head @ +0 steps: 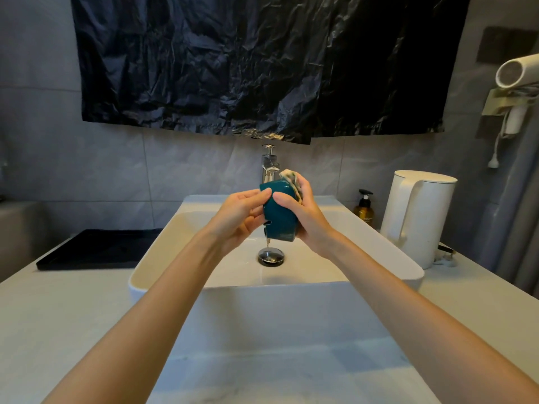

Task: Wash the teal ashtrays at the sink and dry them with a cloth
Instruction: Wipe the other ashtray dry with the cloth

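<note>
The worktop point(73, 316) is pale and matte, running wide around a white rectangular sink point(163, 258) with thin, smooth walls and a round chrome drain point(270, 256). Behind it stand grey tiles point(116, 164) and a chrome faucet point(269, 167), and above that hangs a crinkled, glossy black plastic sheet point(262, 62) (it covers most of the wall). A flat black tray point(96, 249) lies on the worktop left of the sink. To the right stand a white cylindrical kettle point(420, 217) and an amber pump bottle point(364, 209), and a white hair dryer point(516, 74) is mounted higher up.

The teal ashtray point(278, 220), glossy and notched at its rim, is held tipped on edge above the basin, over the drain. The left hand point(242, 217) has its grip pinched on the left rim, fingertips and thumb touching the glaze. The right hand point(309, 217) clamps the right side, thumb on the teal back, fingers curled round a pale speckled pad point(291, 177) against the far face.
</note>
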